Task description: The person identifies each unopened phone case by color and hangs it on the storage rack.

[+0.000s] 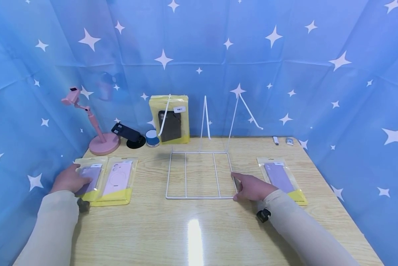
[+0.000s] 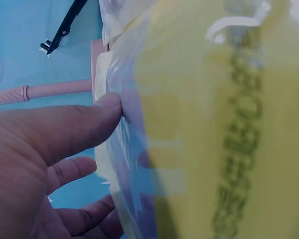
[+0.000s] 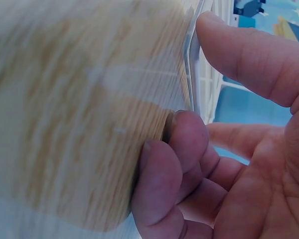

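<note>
On my left hand (image 1: 69, 180) I see thumb and fingers spread apart and relaxed, not clenched, the thumb touching the plastic edge of a packet with a purple phone case (image 1: 91, 179). That hand lies palm down, reaching in from the packet's left side; its pale sleeve (image 1: 54, 221) runs back toward the near edge of the table (image 1: 146, 232).

On my right hand (image 1: 252, 186) the thumb and index finger pinch the front right corner of the white wire rack (image 1: 199, 198), while other fingers curl with their tips against the tabletop. The forearm comes in slantwise from the lower right.

The rack stands mid-table, its three prongs up at the back. A packet with a dark phone case (image 1: 171, 127) is upright at the left prong. Just beside the left hand's packet, slightly overlapped, lies a packet with a pink case (image 1: 117, 179); another purple-case packet (image 1: 279, 176) lies near my right wrist.

Farther back I have a pink stand (image 1: 104, 143), a black phone-shaped thing on a round base (image 1: 127, 133) and a blue-topped cylinder (image 1: 152, 137).
</note>
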`<state>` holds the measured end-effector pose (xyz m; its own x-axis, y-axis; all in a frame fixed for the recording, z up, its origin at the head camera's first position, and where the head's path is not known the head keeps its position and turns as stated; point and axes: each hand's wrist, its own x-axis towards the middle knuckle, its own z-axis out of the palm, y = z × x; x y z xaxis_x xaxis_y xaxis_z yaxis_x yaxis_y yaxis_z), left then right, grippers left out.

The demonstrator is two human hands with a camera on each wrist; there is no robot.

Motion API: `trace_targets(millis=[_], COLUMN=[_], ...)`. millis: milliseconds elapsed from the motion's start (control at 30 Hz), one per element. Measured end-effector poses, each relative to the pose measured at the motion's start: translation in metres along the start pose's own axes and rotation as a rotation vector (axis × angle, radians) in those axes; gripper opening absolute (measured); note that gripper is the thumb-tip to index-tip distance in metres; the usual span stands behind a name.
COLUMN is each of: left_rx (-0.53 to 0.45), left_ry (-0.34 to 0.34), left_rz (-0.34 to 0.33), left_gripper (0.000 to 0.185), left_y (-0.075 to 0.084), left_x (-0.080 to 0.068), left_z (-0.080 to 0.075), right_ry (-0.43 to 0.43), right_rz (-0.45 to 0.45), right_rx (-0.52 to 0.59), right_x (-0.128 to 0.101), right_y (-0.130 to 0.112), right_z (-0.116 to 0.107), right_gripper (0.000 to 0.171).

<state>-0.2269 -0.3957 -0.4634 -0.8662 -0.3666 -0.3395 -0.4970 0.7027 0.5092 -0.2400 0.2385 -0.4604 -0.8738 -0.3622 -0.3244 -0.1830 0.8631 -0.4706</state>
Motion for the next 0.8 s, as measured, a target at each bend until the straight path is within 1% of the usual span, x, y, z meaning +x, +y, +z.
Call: trace_targets(millis=[200,300,467,567,667,800], left_rx=[0.045,0.056,0.008,-0.014,-0.026,-0.056], left_ry=[0.015,0.027,0.030,0.033,0.038,0.048], left_rz=[0.053,0.057,0.030,0.028,0.042,0.082], left_gripper=[0.094,0.089,0.086,0.079,0.074,0.071], left_y=[0.003,0.005,0.007,0.007,0.006,0.004], left_x=[0.000,-0.001,-0.003,-0.003,-0.003,-0.004], left_z=[0.000,0.001,0.000,-0.002,-0.005,-0.010], right_ry=[0.004,0.008,0.012,0.007,0.004,0.006], right_rz=[-0.004,-0.004,0.003,0.014,0.021,0.021], right_rx=[0.001,0.003,0.000,-0.005,-0.008,-0.004], right_x=[-0.001,-0.001,-0.001,-0.001,-0.001,-0.002], right_y=[-0.002,-0.001,-0.001,-0.001,-0.001,-0.002], right_z=[-0.001,-0.001,0.000,0.000,0.000,0.000], right_gripper=[0.102,0.102,0.101,0.100,0.099,0.099])
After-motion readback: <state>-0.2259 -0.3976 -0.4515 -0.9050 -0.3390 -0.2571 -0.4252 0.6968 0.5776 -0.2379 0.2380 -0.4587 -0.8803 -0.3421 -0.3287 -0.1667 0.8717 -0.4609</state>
